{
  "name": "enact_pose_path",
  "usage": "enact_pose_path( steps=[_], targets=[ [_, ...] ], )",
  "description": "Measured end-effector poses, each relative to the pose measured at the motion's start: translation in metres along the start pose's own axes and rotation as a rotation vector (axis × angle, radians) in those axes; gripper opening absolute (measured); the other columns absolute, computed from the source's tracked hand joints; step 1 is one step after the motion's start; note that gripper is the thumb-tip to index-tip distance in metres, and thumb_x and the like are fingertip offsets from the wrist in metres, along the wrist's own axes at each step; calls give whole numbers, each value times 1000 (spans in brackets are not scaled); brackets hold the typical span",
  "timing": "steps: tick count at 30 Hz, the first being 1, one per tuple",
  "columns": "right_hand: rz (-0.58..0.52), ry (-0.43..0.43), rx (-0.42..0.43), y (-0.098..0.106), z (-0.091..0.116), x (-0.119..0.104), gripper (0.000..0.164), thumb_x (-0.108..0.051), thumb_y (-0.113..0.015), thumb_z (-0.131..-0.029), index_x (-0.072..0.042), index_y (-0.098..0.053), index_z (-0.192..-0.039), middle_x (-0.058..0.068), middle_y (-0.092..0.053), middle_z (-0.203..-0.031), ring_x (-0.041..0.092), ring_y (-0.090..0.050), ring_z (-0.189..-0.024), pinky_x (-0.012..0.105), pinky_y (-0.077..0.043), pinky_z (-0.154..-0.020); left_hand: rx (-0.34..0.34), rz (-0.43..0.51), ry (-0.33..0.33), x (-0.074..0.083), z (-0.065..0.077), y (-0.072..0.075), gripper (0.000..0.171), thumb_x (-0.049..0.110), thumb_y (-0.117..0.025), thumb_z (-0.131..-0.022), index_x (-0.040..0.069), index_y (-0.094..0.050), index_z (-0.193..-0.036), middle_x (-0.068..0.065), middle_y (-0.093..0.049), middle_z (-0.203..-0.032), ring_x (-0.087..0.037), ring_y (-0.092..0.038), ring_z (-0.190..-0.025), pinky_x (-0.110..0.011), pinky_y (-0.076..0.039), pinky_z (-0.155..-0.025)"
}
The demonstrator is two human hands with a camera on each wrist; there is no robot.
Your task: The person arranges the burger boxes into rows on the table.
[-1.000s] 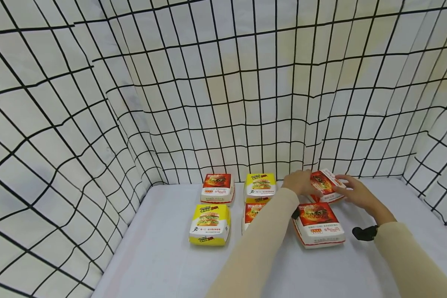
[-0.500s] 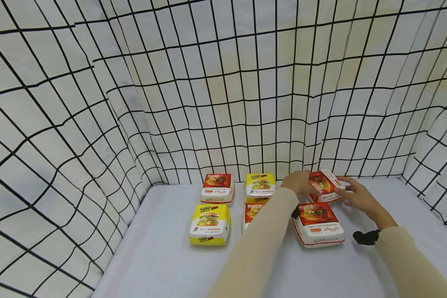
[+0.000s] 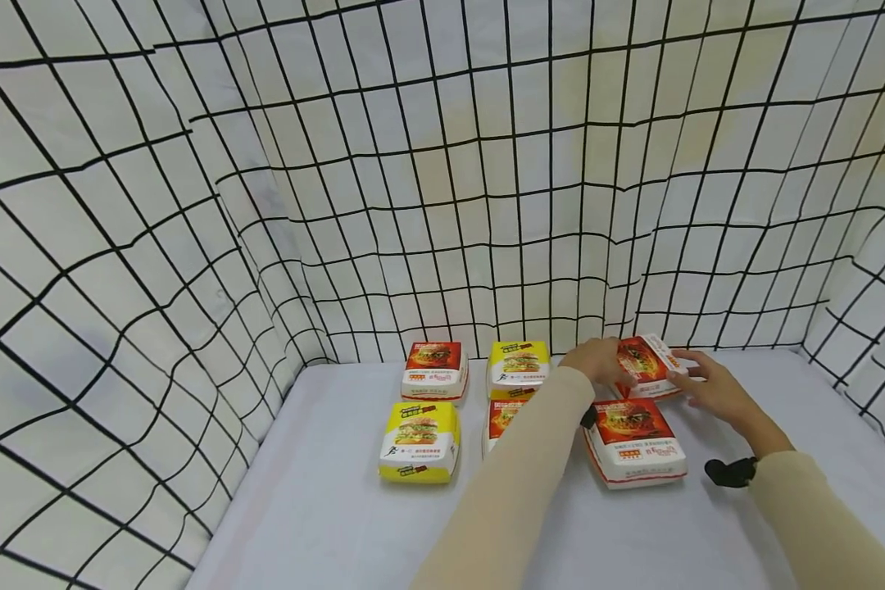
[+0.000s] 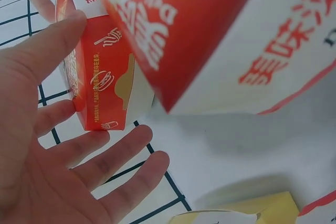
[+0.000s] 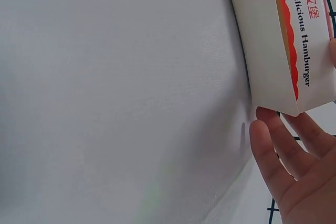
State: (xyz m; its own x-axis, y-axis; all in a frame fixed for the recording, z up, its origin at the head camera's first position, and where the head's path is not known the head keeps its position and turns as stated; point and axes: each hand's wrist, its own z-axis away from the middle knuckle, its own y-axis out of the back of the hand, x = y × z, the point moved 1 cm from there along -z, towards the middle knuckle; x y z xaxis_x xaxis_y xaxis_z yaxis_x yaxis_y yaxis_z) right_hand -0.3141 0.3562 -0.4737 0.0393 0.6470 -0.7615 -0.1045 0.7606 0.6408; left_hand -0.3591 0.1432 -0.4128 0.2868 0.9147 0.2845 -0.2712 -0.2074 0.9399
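A red and white hamburger box (image 3: pixel 643 365) stands at the back right of the table in the head view, turned askew, between both hands. My left hand (image 3: pixel 597 360) holds its left side. In the left wrist view the thumb (image 4: pixel 68 32) lies on the edge of the red side panel, and the other fingers spread below it. My right hand (image 3: pixel 719 397) holds the opposite side. In the right wrist view its fingers (image 5: pixel 278 150) reach round the box's white end, with the thumb mostly out of frame. Just in front sits another red and white hamburger box (image 3: pixel 634 442).
To the left are a red box (image 3: pixel 435 370) and a yellow box (image 3: pixel 519 369) at the back. A yellow box (image 3: pixel 420 442) and a red box (image 3: pixel 503 419), partly behind the left sleeve, stand nearer. Black-gridded white walls (image 3: pixel 442 205) enclose the white table (image 3: pixel 324 508).
The head view has shifted slightly, so everything appears a little displaced. Both hands stay on the same box, which has hardly moved.
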Motion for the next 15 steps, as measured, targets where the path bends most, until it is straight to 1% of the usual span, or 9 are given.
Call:
enact_pose_path(
  steps=[6, 10, 12, 15],
  targets=[
    [23, -4, 5, -1, 3, -4, 79, -51, -51, -105, -2, -22, -160, 44, -31, -150, 52, -52, -124, 38, -57, -82, -34, 35, -1, -1, -1, 3, 72, 51, -77, -88, 35, -48, -152, 12, -58, -147, -8, -54, -134, -33, -48, -108],
    [43, 5, 16, -3, 6, -7, 79, -51, -51, -104, -3, -24, -160, 43, -34, -148, 48, -58, -116, 36, -56, -78, -45, 47, -11, -3, -1, 5, 69, 45, -76, -91, 36, -45, -153, 13, -56, -148, -8, -52, -135, -33, -45, -110],
    [58, 12, 19, -4, 7, -7, 78, -51, -52, -105, -2, -24, -159, 43, -36, -146, 46, -60, -113, 36, -56, -77, -53, 52, -12, -3, -1, 6, 67, 42, -75, -92, 38, -45, -153, 13, -57, -147, -7, -53, -133, -32, -46, -109],
    [89, 20, 27, -6, 9, -5, 76, -50, -51, -105, -3, -26, -159, 42, -40, -145, 43, -64, -108, 36, -55, -76, -67, 64, -4, -4, -2, 5, 62, 36, -73, -94, 38, -48, -150, 12, -61, -142, -7, -57, -123, -30, -48, -102]
  ],
)
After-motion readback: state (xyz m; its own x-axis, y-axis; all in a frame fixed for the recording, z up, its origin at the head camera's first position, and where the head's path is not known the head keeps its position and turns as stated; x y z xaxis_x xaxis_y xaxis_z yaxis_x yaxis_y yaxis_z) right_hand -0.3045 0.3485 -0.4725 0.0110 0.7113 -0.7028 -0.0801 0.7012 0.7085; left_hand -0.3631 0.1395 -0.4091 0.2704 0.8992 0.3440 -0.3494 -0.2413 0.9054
